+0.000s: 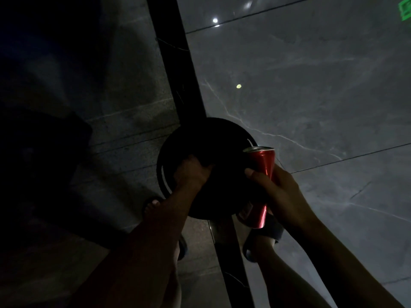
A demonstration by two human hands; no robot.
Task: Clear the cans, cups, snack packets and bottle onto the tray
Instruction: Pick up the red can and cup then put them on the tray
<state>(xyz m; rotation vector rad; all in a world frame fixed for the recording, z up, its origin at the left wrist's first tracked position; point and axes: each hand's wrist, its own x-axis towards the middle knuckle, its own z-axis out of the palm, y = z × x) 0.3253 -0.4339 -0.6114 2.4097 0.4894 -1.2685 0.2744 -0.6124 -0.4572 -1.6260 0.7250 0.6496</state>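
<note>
Holding: right hand (282, 192) wrapped around red can (259, 185), left hand (192, 172) gripping round black tray (206, 138); dim light risks misplacing can, tipping tray.

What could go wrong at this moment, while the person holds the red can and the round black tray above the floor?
1. The red can is tilted in the right hand with its top toward the tray; any liquid left might spill.
2. The left hand alone grips the black tray, so it may tip under added weight.
3. The scene is dark, so misplacing the can is easy.
</note>
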